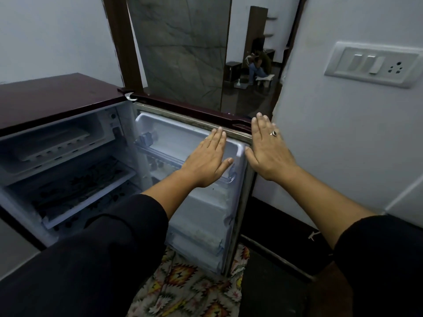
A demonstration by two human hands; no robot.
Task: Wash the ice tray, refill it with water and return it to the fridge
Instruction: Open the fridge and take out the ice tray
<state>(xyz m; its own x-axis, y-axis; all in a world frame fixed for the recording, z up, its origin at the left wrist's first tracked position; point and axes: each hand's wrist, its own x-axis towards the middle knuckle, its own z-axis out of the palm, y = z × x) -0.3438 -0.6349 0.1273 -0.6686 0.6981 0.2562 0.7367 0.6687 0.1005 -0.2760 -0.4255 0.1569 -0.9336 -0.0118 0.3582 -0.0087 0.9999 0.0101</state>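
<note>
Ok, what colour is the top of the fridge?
Dark maroon, glossy; the fridge top shows best in the head view.

A home: a small maroon fridge (57, 97) stands open beside a doorway (249, 53), with a wall switchboard (375, 64) and patterned floor mat (183, 287).

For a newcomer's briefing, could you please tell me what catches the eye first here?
Two flat, open hands fill the centre: the left hand before the open fridge door, the right hand at its edge. Far left, a white ice tray lies in the freezer compartment.
</note>
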